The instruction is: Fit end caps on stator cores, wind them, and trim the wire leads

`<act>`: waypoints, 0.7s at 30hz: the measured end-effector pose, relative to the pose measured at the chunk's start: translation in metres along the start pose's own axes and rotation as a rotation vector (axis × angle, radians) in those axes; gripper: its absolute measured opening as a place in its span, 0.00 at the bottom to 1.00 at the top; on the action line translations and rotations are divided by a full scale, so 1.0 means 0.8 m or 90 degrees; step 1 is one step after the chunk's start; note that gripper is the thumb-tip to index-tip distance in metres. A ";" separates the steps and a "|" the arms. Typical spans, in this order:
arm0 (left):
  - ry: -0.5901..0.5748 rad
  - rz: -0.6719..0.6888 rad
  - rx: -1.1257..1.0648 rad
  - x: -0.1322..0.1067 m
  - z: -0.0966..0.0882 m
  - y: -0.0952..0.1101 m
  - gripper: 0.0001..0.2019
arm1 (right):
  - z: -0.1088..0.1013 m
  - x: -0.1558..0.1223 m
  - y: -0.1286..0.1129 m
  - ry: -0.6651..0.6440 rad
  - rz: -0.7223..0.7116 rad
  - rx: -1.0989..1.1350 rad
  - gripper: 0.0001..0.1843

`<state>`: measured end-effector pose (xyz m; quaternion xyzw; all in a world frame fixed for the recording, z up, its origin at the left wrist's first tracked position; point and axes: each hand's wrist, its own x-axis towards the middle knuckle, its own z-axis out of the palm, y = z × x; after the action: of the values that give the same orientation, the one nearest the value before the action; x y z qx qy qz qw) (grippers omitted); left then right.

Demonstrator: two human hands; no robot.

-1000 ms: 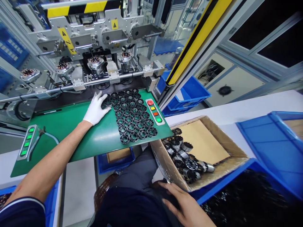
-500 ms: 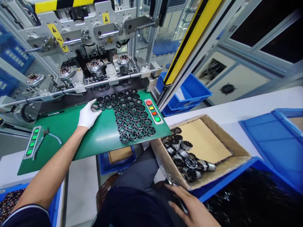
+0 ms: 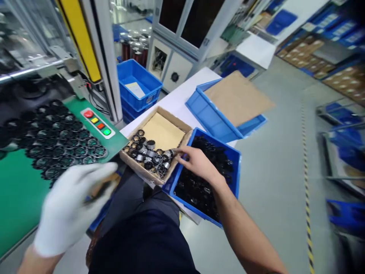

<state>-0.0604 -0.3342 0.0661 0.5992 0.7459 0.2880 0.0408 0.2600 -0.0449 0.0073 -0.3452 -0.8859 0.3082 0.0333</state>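
My left hand [image 3: 71, 205], in a white glove and blurred, hangs over the front edge of the green work surface [image 3: 19, 201]. Its thumb and fingers are apart, with nothing visible between them. Close by, rows of black-and-silver toothed rings [image 3: 65, 135] cover part of that surface. Bare, my right hand [image 3: 196, 161] reaches over the near right rim of a cardboard box [image 3: 145, 174], thumb and forefinger apart. Its fingertips are at the loose metal rings [image 3: 156, 159] heaped in the box; whether they touch one is unclear.
A blue bin [image 3: 238, 171] of black parts adjoins the box. Behind are a tilted blue crate [image 3: 212, 112] with a brown sheet [image 3: 236, 97] on it and stacked blue bins [image 3: 139, 76]. A yellow-and-black post [image 3: 82, 42] and a button panel [image 3: 97, 123] stand at the left.
The view has swung right. My left hand has come away from the rings on the green surface towards me. My right hand has moved from my lap to the cardboard box.
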 end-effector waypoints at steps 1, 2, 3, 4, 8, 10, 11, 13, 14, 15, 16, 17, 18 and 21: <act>-0.046 0.060 -0.002 0.030 0.027 0.024 0.26 | -0.005 0.016 0.011 -0.014 -0.012 -0.016 0.19; -0.107 0.091 0.021 0.062 0.056 0.045 0.22 | -0.008 0.031 0.019 -0.040 -0.033 -0.028 0.21; -0.187 0.100 0.076 0.095 0.084 0.061 0.21 | -0.009 0.045 0.025 -0.075 -0.060 -0.036 0.24; -0.251 0.082 0.150 0.126 0.111 0.073 0.21 | -0.010 0.058 0.028 -0.111 -0.090 -0.041 0.27; -0.298 0.052 0.242 0.201 0.189 0.081 0.14 | -0.001 0.089 0.034 -0.195 -0.190 -0.057 0.27; -0.308 0.055 0.268 0.210 0.204 0.074 0.13 | 0.004 0.091 0.037 -0.192 -0.220 -0.064 0.24; -0.312 0.059 0.276 0.211 0.207 0.071 0.13 | 0.006 0.089 0.039 -0.186 -0.231 -0.067 0.23; -0.317 0.066 0.284 0.212 0.205 0.067 0.13 | 0.006 0.082 0.044 -0.177 -0.254 -0.068 0.22; -0.315 0.065 0.286 0.214 0.203 0.066 0.14 | 0.005 0.079 0.047 -0.176 -0.265 -0.067 0.21; -0.309 0.061 0.286 0.216 0.202 0.068 0.15 | 0.003 0.076 0.050 -0.178 -0.274 -0.066 0.21; -0.301 0.057 0.285 0.220 0.201 0.071 0.17 | 0.000 0.075 0.053 -0.178 -0.279 -0.065 0.20; -0.295 0.054 0.284 0.225 0.203 0.074 0.18 | -0.002 0.075 0.056 -0.175 -0.278 -0.064 0.20; -0.293 0.054 0.283 0.232 0.207 0.079 0.19 | -0.003 0.077 0.059 -0.168 -0.272 -0.064 0.19; -0.319 0.064 0.285 0.253 0.231 0.092 0.19 | -0.001 0.089 0.062 -0.151 -0.251 -0.072 0.19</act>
<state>0.0224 -0.0699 0.0055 0.6814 0.7270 -0.0372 0.0762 0.2354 0.0292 -0.0314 -0.1282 -0.9497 0.2841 -0.0311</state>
